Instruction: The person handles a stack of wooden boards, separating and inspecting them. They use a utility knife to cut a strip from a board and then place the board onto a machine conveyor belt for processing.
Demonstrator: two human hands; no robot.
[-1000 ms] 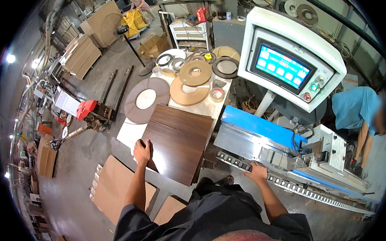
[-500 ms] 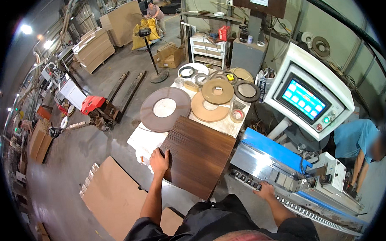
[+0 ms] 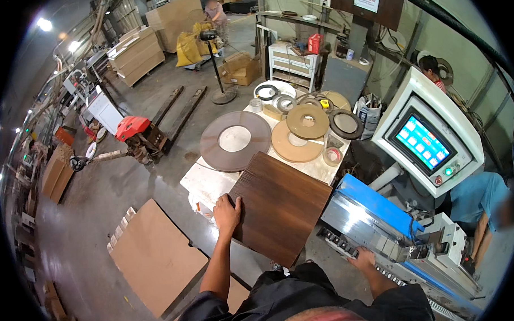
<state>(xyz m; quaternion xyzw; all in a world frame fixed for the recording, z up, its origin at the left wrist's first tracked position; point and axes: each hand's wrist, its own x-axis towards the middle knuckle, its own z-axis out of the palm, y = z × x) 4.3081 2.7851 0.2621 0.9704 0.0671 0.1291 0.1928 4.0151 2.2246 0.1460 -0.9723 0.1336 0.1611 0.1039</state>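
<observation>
A dark brown wood-grain panel (image 3: 284,207) lies tilted across the near part of a white table (image 3: 204,182), its near corner jutting past the table toward my body. My left hand (image 3: 227,216) grips the panel's left edge, thumb against the board; the fingers' undersides are hidden. On the right, my right hand (image 3: 362,260) rests with fingers stretched over the black-and-silver roller rail (image 3: 337,243) along the machine's near side, holding nothing visible. Large edge-banding rolls, a grey-brown one (image 3: 208,140) and a tan one (image 3: 295,152), lie on the table beyond the panel.
The machine (image 3: 372,213) with its blue cover and a tilted control screen (image 3: 421,142) stands right. A person in a blue shirt (image 3: 478,198) bends beside it. Brown boards (image 3: 155,257) lie low at left; a red pallet jack (image 3: 134,128) and pedestal fan (image 3: 223,96) stand farther off.
The whole view has shifted, so the scene sits farther right. Both hands keep nearly the same places on the panel and rail. Another person's head now shows behind the control screen.
</observation>
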